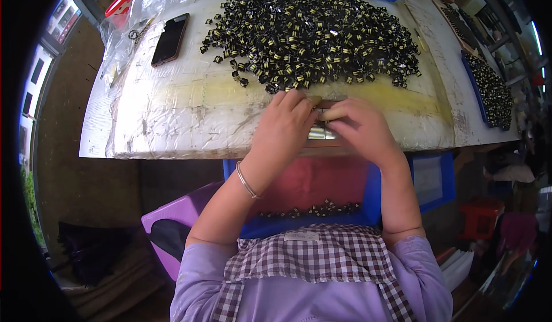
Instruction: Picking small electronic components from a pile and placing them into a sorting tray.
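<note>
Checked apron (316, 259) lies nearest. Left hand (284, 121) and right hand (363, 127), fingers curled, meet at a shiny block (318, 133) on the table's (184, 112) near edge; clamping cannot be told. Probably stiff, slippery; grip its ends.

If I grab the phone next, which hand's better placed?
Likely your left hand: the phone lies ahead and to its left, while your right hand sits farther away. Both look busy at the table's near edge.
</note>
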`<state>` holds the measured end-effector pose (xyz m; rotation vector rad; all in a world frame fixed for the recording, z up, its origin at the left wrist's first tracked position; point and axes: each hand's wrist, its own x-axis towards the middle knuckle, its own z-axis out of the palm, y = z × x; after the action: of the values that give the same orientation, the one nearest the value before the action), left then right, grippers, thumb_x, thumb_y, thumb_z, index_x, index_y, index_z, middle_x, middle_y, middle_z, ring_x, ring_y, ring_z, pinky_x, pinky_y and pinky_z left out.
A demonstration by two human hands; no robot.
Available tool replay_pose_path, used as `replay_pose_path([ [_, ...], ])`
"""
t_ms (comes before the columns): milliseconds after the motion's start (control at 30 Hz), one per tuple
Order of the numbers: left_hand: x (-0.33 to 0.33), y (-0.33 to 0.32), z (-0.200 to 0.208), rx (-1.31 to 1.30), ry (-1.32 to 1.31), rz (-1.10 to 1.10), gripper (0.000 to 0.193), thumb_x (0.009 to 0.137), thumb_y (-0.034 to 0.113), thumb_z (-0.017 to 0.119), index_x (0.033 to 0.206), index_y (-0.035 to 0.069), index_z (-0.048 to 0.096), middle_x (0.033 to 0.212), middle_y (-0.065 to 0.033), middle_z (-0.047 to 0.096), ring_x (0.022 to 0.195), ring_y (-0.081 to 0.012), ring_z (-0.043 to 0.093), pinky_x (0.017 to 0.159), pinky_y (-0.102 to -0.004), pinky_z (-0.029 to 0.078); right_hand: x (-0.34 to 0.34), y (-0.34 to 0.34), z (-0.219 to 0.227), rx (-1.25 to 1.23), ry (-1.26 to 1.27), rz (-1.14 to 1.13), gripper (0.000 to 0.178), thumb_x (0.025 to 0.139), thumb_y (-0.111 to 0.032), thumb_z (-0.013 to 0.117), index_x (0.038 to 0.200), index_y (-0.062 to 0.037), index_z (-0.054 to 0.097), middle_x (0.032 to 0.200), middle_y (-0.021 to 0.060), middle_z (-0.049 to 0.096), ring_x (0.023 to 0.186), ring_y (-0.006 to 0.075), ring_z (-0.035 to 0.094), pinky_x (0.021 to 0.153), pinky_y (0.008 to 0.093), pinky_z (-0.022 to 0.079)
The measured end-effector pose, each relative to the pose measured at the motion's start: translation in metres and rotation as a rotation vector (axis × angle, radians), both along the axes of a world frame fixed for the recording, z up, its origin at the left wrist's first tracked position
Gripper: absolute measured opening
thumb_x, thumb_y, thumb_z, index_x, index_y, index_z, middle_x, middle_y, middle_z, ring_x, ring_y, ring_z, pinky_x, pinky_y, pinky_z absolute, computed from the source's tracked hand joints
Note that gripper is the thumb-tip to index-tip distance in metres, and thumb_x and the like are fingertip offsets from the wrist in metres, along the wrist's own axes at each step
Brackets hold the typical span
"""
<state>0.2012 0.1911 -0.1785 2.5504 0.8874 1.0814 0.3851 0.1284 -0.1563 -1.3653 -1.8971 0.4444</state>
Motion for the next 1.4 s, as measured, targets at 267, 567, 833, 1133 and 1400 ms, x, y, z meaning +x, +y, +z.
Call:
replay_pose_path([
  [267,0.001,-0.01,0.003,-0.242,-0.194,-0.08,0.019,0.08,0.007,0.068,0.099,0.009,0.07,0.094,-0.0081,0.066,0.083,-0.0291,0.059,0.076,-0.0383,0.049,0.005,-0.002,-0.004,-0.005,0.17,-0.01,0.017,0.081,-0.003,0.072,0.097,-0.0063,0.071,0.087,0.0068,0.069,0.077,0.0187,0.063,0.072,0.0292,0.05],
  [567,0.008,-0.012,-0.003,-0.224,-0.267,-0.105,0.011,0.076,0.006,0.07,0.087,0.007,0.07,0.088,-0.0069,0.066,0.08,-0.0281,0.059,0.074,-0.0383,0.049,0.005,0.032,-0.024,0.323,-0.243,-0.629,0.017,0.081,-0.021,0.074,0.095,-0.013,0.07,0.088,0.0073,0.066,0.079,0.0276,0.064,0.068,0.0374,0.051],
  [833,0.008,-0.019,0.004,-0.34,-0.308,-0.049,0.015,0.077,0.004,0.072,0.092,0.007,0.072,0.085,-0.009,0.068,0.079,-0.0255,0.061,0.071,-0.0337,0.048,0.002,0.022,-0.021,0.386,-0.26,-0.55,0.011,0.08,-0.012,0.07,0.091,-0.0114,0.068,0.085,0.0064,0.065,0.078,0.0285,0.063,0.07,0.0397,0.05],
  [1133,0.013,-0.023,0.004,-0.02,-0.1,-0.018,0.017,0.074,0.005,0.073,0.091,0.005,0.07,0.088,-0.0085,0.064,0.085,-0.0287,0.059,0.076,-0.0389,0.048,-0.001,0.022,-0.021,0.349,-0.089,-0.489,0.011,0.084,-0.011,0.066,0.094,-0.0075,0.066,0.085,0.0102,0.065,0.078,0.0317,0.062,0.07,0.0413,0.048],
  [1400,0.007,-0.022,0.002,-0.345,-0.182,0.009,0.012,0.082,0.003,0.067,0.094,0.004,0.07,0.097,-0.0107,0.067,0.093,-0.0298,0.061,0.087,-0.0365,0.046,-0.002,0.018,-0.027,0.371,-0.078,-0.494,0.015,0.084,-0.013,0.068,0.098,-0.0083,0.064,0.088,0.0069,0.063,0.08,0.0289,0.061,0.074,0.0403,0.048],
])
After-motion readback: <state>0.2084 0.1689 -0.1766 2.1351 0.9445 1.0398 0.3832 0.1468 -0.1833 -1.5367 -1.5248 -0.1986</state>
